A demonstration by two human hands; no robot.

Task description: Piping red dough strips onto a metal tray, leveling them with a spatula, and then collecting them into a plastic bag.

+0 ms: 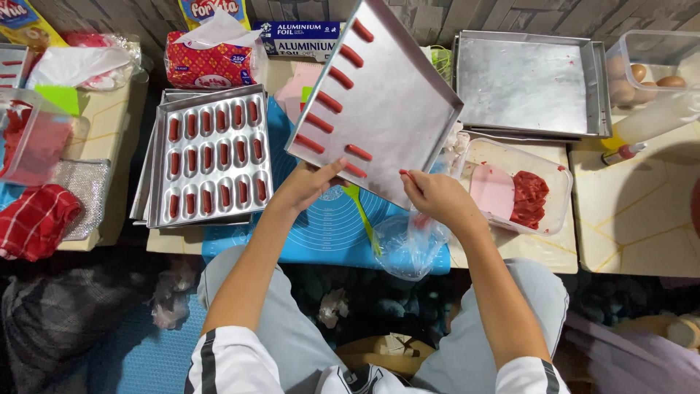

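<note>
Both hands work the tilted baking tray [394, 109]: left hand [306, 186] grips its near corner; right hand [435, 195], fingers pinched, lays red strips [319, 122]; one row filled, most bare.

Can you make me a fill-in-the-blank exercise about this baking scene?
1. The left hand grips the flat metal tray, which carries a row of ____ dough strips.
2. The right hand pinches the tray's near ____.
3. The moulded metal pan rests on the person's ____ side.
4. The clear plastic tub holds red ____.

Missing words: red; edge; left; dough
</note>
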